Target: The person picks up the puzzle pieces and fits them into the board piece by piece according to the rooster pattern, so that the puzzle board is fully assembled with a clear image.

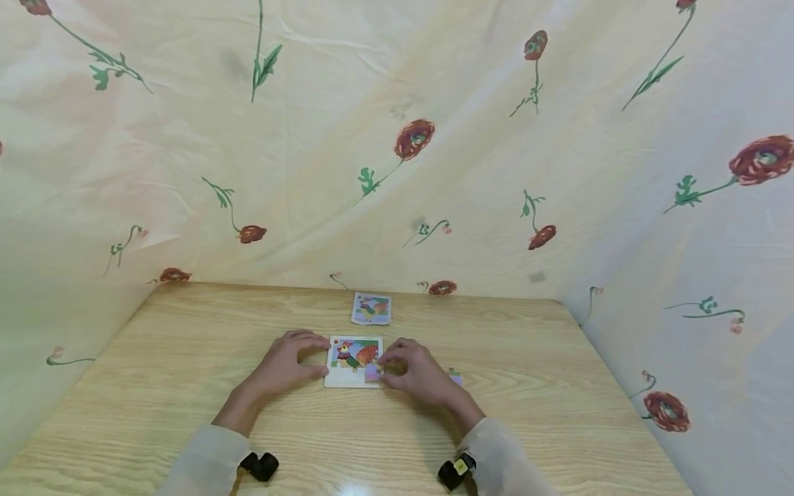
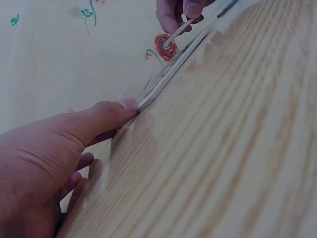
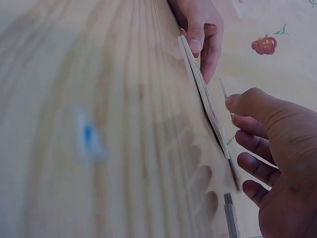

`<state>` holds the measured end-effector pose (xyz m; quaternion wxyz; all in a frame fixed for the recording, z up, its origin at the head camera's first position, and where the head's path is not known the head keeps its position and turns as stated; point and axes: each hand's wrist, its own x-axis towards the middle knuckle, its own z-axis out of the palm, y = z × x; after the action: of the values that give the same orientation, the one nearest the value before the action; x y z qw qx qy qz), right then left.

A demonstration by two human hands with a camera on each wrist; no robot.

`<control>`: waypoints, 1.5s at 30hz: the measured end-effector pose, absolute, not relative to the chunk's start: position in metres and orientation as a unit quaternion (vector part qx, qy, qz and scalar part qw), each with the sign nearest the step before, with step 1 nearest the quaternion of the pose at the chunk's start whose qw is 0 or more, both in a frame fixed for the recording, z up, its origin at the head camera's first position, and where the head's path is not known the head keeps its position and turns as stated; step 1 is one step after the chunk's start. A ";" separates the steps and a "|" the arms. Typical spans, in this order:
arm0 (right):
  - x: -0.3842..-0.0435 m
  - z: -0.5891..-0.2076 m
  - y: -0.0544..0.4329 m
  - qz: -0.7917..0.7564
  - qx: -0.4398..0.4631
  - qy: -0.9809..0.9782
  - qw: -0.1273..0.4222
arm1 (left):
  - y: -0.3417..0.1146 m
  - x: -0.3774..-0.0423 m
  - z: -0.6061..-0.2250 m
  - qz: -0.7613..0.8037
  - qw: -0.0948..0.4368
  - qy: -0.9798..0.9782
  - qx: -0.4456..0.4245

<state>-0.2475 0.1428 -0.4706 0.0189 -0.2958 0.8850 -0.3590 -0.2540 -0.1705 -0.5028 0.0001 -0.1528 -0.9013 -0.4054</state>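
A small white-framed jigsaw puzzle board (image 1: 344, 379) with a rooster picture lies flat on the table. My left hand (image 1: 291, 358) holds its left side, the thumb and a forefinger at the edge. In the left wrist view, that thumb (image 2: 130, 104) touches the board's rim. Over the board's lower right, my right hand (image 1: 414, 372) pinches a purple puzzle piece (image 1: 372, 373) between thumb and forefinger. The right wrist view shows this piece (image 3: 224, 90) edge-on, raised above the board (image 3: 200, 87), with the other fingers loosely bent.
Beyond the board lies a card (image 1: 371, 308) printed with the same rooster picture. Another puzzle piece (image 1: 455, 376) lies on the wooden table (image 1: 347, 434), right of my right hand. Flower-patterned cloth (image 1: 322, 138) surrounds the table's back and sides. Each wrist carries a black camera (image 1: 260, 467).
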 end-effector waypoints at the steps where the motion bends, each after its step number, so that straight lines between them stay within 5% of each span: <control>1: -0.248 -0.471 0.141 -0.359 -0.296 0.885 0.020 | -0.171 -0.254 -0.503 -0.407 -0.002 -0.901 -0.151; 45: -0.247 -0.474 0.086 -0.331 -0.327 0.885 0.004 | -0.172 -0.255 -0.503 -0.391 0.021 -0.903 -0.179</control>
<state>-0.2467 0.0862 -0.4742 0.0043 -0.3267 0.8854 -0.3308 -0.2553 -0.1724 -0.5031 0.0211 -0.1790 -0.9028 -0.3905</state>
